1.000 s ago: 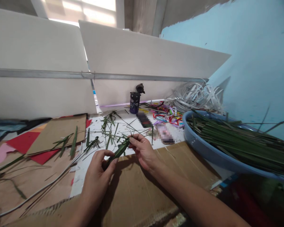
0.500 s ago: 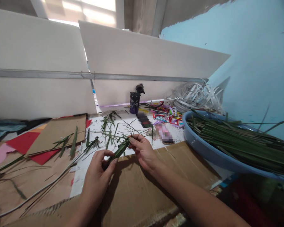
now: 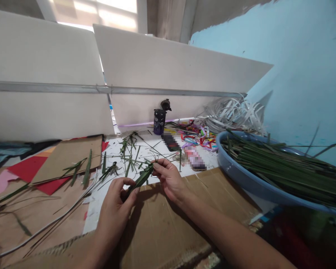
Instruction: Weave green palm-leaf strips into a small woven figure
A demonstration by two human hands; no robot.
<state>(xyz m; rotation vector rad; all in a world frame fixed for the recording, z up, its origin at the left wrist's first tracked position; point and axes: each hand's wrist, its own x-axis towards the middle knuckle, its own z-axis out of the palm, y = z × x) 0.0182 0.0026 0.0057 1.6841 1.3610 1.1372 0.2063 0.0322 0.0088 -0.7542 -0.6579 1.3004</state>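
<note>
Between my two hands is a folded green leaf piece (image 3: 142,177), long and narrow, slanting up to the right above the cardboard (image 3: 168,228). My left hand (image 3: 121,196) is closed on its lower end, thumb and fingers pinching it. At the upper end, my right hand (image 3: 169,177) pinches the tip, where thin strands stick out. Just beyond lie loose leaf scraps and similar woven-looking green pieces (image 3: 128,144) on the white tabletop. Another such green piece (image 3: 110,170) rests to the left of my hands.
A blue basin (image 3: 235,179) full of long green leaves stands at the right. Behind are a dark bottle (image 3: 159,122) with its lid up, two phone-like objects, colourful strips (image 3: 196,134) and coiled white strapping (image 3: 235,116). Red paper (image 3: 28,168), cardboard and a white cable (image 3: 56,220) lie left.
</note>
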